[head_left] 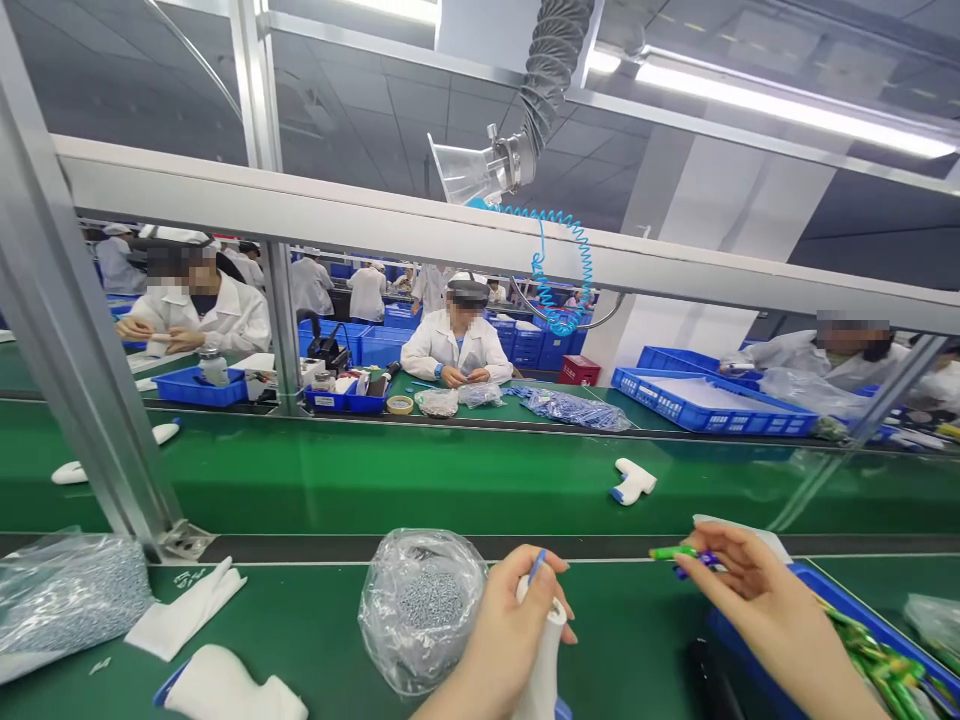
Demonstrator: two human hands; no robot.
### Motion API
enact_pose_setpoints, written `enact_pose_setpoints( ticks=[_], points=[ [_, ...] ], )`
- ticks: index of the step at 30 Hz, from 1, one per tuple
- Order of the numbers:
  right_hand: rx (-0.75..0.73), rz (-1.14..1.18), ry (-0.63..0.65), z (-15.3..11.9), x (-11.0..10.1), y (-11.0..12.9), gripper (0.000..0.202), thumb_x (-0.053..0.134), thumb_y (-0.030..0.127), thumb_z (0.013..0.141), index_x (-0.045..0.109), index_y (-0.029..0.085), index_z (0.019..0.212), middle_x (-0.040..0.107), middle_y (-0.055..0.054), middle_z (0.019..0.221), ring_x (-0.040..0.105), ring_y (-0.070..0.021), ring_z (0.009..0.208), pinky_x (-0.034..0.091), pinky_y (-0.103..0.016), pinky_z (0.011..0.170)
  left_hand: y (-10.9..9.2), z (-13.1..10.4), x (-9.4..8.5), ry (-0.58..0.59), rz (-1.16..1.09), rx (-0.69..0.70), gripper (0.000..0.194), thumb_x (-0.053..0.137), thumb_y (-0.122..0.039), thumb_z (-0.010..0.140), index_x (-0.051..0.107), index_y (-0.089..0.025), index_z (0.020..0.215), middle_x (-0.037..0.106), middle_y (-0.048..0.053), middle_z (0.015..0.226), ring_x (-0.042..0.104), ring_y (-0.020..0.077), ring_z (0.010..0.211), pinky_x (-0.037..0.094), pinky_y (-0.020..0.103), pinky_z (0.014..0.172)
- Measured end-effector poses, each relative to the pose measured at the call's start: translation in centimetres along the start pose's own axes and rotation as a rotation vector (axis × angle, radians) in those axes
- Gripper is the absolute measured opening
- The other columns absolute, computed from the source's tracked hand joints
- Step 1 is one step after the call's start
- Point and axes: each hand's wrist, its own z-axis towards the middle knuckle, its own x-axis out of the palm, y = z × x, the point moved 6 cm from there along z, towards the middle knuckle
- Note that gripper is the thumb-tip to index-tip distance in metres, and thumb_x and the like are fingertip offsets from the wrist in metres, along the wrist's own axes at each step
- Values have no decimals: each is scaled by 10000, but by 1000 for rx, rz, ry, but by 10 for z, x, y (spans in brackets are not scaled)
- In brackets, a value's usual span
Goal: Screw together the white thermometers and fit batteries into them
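Note:
My left hand (499, 635) is wrapped around a white gun-shaped plastic housing (541, 665), held upright, with a narrow blue piece (537, 566) showing by the thumb. Between the fingertips of my right hand (772, 605) are small green and purple parts (673, 552), whose exact kind I cannot make out. The right hand is above the edge of a blue bin (832, 590) full of similar green pieces (889, 665). A clear bag of small metal screws (431, 600) lies open just left of my left hand.
Another white housing (232, 685) lies at front left, near white paper (184, 610) and a larger bag of metal bits (82, 590). A dark tool (709, 680) stands near the bin. One housing (634, 481) lies on the green conveyor (420, 480); co-workers sit beyond it.

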Motion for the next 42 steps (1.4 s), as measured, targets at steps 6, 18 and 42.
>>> enact_pose_setpoints(
  ticks=[6,18,42],
  points=[
    [-258,277,216,-30,54,117,275,648,382,809,472,244,969,576,-4,908,590,-145,736,524,-175,624,1,0,0,45,-117,55,712,530,-755,606,475,-131,944,513,-34,565,502,80,455,362,191,461],
    [-474,189,409,-29,75,172,146,581,252,854,528,291,984,585,63,854,562,-81,622,498,-124,562,1,4,-6,129,-213,138,655,526,-715,661,523,-130,956,570,11,700,507,52,462,384,156,439],
    [-524,32,491,-23,62,186,148,567,287,835,591,309,979,614,69,854,592,-76,702,477,-74,613,-11,-1,-10,143,-115,194,654,534,-694,672,525,-126,995,504,-11,671,505,54,510,396,161,481]
  ],
)
